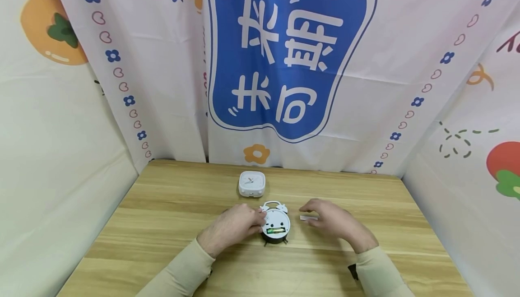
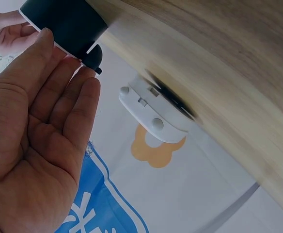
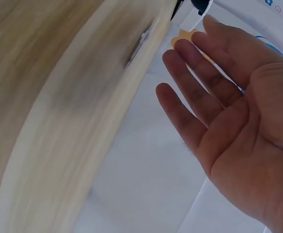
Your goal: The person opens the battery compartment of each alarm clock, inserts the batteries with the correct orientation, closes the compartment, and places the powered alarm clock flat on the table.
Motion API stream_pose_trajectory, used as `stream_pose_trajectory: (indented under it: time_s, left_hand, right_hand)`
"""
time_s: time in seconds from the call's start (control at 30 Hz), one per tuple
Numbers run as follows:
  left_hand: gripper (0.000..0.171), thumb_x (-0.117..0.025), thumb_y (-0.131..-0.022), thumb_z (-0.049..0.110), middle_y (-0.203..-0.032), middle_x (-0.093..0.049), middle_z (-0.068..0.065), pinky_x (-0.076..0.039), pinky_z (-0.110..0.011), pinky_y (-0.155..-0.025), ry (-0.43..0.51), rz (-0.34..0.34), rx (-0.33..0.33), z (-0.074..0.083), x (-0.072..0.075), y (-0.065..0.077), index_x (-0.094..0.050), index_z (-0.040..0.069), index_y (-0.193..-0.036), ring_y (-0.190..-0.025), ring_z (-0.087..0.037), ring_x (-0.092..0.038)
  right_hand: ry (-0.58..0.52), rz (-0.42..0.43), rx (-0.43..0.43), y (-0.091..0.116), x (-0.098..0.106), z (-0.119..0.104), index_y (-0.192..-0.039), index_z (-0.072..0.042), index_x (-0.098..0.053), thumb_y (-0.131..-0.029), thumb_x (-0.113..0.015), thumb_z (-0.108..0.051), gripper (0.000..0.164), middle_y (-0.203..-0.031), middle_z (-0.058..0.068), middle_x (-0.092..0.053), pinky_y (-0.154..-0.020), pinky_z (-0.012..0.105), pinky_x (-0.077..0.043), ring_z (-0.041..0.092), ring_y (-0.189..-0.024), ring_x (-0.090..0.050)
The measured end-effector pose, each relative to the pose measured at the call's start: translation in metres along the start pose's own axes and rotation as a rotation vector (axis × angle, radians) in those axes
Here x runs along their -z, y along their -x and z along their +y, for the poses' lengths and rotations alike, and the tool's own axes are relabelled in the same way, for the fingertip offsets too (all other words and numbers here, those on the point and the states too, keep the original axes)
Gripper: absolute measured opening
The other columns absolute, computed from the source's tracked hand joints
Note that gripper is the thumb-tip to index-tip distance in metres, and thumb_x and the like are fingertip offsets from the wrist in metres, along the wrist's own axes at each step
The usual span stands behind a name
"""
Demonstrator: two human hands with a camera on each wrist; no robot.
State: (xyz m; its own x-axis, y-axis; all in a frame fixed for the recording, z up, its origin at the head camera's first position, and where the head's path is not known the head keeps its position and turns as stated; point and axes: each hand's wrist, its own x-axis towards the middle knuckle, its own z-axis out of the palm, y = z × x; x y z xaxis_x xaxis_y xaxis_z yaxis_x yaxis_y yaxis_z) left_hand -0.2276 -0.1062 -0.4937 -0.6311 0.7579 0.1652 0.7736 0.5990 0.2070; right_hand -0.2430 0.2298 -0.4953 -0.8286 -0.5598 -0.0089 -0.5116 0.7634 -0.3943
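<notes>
A small twin-bell alarm clock has its white back turned up toward the head camera, and a green battery shows in its slot. In the left wrist view the clock's dark round side is visible. My left hand pinches the clock's left edge between thumb and fingers. To the right of the clock, my right hand is spread with its fingers loosely extended. Near its fingertips a small white strip, possibly a battery cover, lies on the table; that hand does not visibly grip it.
A white square-shaped clock stands behind the alarm clock, near the table's back. The wooden table ends at a printed cloth hanging behind it. More cloth hangs at both sides.
</notes>
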Motion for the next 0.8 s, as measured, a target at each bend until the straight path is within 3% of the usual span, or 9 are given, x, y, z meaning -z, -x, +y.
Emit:
stream_pose_trajectory:
  time_s: [0.23,0.43,0.6,0.8]
  left_hand:
    - [0.005,-0.088,-0.105,0.017,-0.135,-0.089,-0.007,-0.071,-0.040,-0.113,0.002,-0.001,-0.005,0.0004,0.0015,0.0000,-0.092,0.014,-0.108,-0.129,-0.023,-0.086]
    - [0.005,-0.088,-0.105,0.017,-0.135,-0.088,-0.008,-0.070,-0.040,-0.114,-0.003,0.006,-0.011,-0.0009,0.0001,-0.0001,-0.092,0.014,-0.107,-0.129,-0.023,-0.086]
    - [0.005,-0.089,-0.105,0.018,-0.135,-0.088,-0.007,-0.070,-0.040,-0.114,-0.001,0.003,-0.006,-0.0010,0.0003,-0.0004,-0.092,0.015,-0.107,-0.129,-0.023,-0.086]
    - [0.005,-0.088,-0.106,0.018,-0.135,-0.088,-0.008,-0.070,-0.041,-0.114,0.003,0.003,-0.006,-0.0011,-0.0001,-0.0011,-0.092,0.015,-0.106,-0.129,-0.024,-0.086]
  right_hand:
    - [0.040,0.000,-0.006,0.0012,-0.0009,0.0045,-0.130,-0.002,-0.087,-0.102,-0.084,-0.002,0.028,-0.126,0.011,-0.086,-0.106,0.051,-0.071,0.031,-0.116,-0.083]
    - [0.061,-0.008,-0.013,0.0038,-0.0001,0.0031,-0.121,-0.006,-0.089,-0.102,-0.087,-0.005,0.019,-0.116,0.005,-0.084,-0.096,0.042,-0.072,0.023,-0.103,-0.080]
    - [0.085,-0.006,-0.038,0.0044,-0.0017,0.0021,-0.114,-0.010,-0.090,-0.101,-0.089,-0.007,0.013,-0.111,0.000,-0.083,-0.092,0.037,-0.072,0.016,-0.098,-0.079]
    - [0.115,-0.001,-0.057,0.0040,-0.0045,0.0010,-0.110,-0.013,-0.090,-0.100,-0.093,-0.010,0.011,-0.110,-0.002,-0.085,-0.093,0.038,-0.072,0.016,-0.099,-0.080]
